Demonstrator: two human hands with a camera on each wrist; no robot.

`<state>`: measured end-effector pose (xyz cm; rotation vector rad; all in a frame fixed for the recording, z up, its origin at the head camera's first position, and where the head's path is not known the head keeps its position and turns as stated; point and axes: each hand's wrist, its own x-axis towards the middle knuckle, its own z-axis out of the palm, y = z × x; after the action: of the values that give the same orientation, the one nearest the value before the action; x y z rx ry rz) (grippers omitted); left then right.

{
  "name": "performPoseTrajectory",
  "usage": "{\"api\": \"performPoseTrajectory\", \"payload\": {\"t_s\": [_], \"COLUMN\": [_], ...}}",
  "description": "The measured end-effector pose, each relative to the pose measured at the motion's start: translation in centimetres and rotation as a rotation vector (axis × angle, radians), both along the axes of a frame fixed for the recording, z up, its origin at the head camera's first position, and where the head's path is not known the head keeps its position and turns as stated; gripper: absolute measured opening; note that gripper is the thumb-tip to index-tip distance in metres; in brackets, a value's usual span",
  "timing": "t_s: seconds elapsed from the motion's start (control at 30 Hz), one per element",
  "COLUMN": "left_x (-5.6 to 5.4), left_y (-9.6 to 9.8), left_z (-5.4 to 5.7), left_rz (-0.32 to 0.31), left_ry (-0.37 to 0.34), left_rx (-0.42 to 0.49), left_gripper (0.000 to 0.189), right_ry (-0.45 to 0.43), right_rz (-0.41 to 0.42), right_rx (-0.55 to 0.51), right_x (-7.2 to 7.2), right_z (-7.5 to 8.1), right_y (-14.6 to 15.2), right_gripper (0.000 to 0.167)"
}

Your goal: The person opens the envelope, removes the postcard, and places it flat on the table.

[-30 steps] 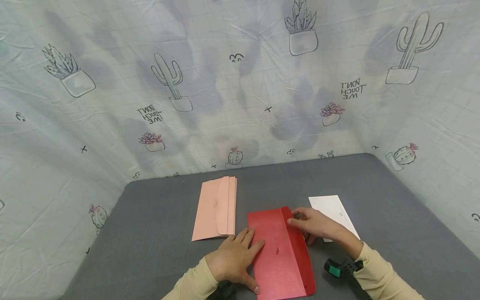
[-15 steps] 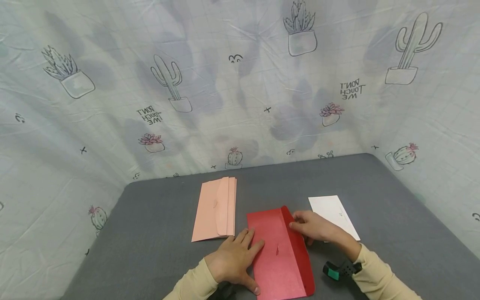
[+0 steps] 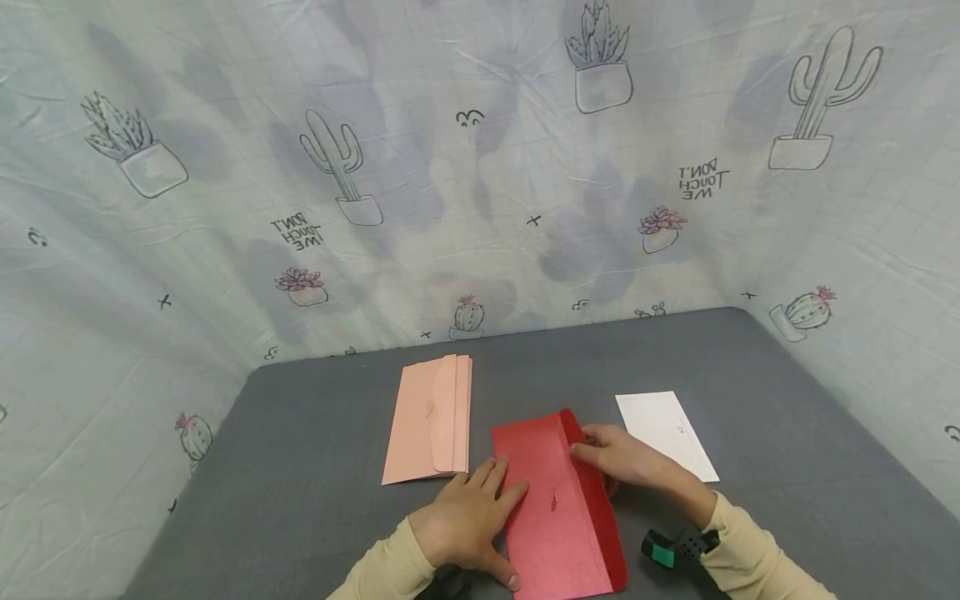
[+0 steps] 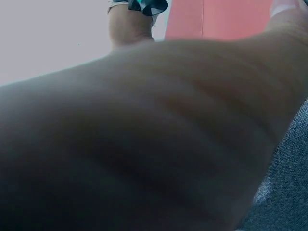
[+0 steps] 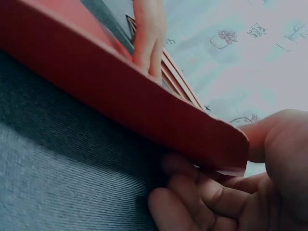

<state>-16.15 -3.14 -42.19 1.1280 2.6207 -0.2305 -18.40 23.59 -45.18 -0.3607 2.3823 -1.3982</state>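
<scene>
A red envelope lies on the grey table, its long flap along the right side and a small slit in its body. My left hand rests with spread fingers on the envelope's left edge. The right hand pinches the flap near its far end, thumb above and the other fingers behind. In the right wrist view the flap stands raised off the table, with curled fingers under its tip. Much of the left wrist view is filled by a blurred part of the left hand.
A stack of pink envelopes lies left of the red one, near the left fingertips. To the right is a white card, just beyond the right hand. A black wrist strap with a green part is on the right wrist. Patterned cloth hangs behind.
The right hand has shifted slightly left, drawing the flap up and inward over the envelope's edge. The left hand keeps its place.
</scene>
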Motion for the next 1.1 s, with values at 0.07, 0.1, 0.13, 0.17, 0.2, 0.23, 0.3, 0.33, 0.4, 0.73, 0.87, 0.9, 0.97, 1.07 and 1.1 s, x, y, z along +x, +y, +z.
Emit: {"api": "performPoseTrajectory", "payload": {"t_s": [0.07,0.1,0.13,0.17,0.2,0.23,0.3,0.33,0.4,0.73,0.87,0.9,0.97,1.07,1.1], "left_x": [0.0,0.0,0.0,0.0,0.0,0.0,0.0,0.0,0.0,0.0,-0.3,-0.3,-0.5,-0.7,-0.7], "left_y": [0.0,0.0,0.0,0.0,0.0,0.1,0.1,0.1,0.1,0.1,0.1,0.1,0.1,0.1,0.1], "left_z": [0.0,0.0,0.0,0.0,0.1,0.1,0.1,0.1,0.1,0.1,0.2,0.2,0.2,0.2,0.2], "left_rz": [0.002,0.004,0.005,0.007,0.007,0.007,0.007,0.006,0.005,0.012,0.038,0.047,0.068,0.086,0.089], "left_ry": [-0.005,-0.007,-0.010,-0.013,-0.013,-0.017,-0.020,-0.022,-0.023,-0.037,-0.082,-0.100,-0.131,-0.138,-0.127], "left_rx": [0.001,0.002,0.002,0.000,-0.001,-0.002,-0.005,-0.007,-0.009,0.009,0.045,0.055,0.079,0.138,0.157], "left_gripper": [0.112,0.112,0.112,0.113,0.113,0.113,0.112,0.112,0.112,0.113,0.110,0.107,0.101,0.088,0.085], "right_ry": [0.008,0.012,0.014,0.013,0.007,0.000,-0.010,-0.013,-0.010,0.009,0.020,0.019,0.015,-0.002,-0.006], "right_rz": [-0.001,-0.003,-0.007,-0.011,-0.017,-0.021,-0.025,-0.027,-0.029,-0.030,-0.032,-0.034,-0.038,-0.056,-0.064], "right_rx": [0.006,0.009,0.009,0.006,-0.002,-0.011,-0.028,-0.035,-0.038,-0.043,-0.053,-0.055,-0.065,-0.088,-0.095], "right_x": [0.1,0.1,0.2,0.2,0.2,0.2,0.1,0.0,-0.1,-0.2,-0.4,-0.5,-0.6,-0.7,-0.8], "right_z": [0.0,0.0,0.0,0.0,0.0,0.0,-0.1,-0.1,-0.3,-1.0,-1.2,-1.2,-1.3,-1.4,-1.4], "right_y": [-0.1,-0.1,-0.1,-0.1,-0.2,-0.2,-0.3,-0.4,-0.4,-0.2,-0.1,-0.1,-0.1,0.1,0.2], "right_gripper": [0.032,0.031,0.030,0.030,0.030,0.030,0.034,0.036,0.037,0.034,0.034,0.034,0.035,0.035,0.035]}}
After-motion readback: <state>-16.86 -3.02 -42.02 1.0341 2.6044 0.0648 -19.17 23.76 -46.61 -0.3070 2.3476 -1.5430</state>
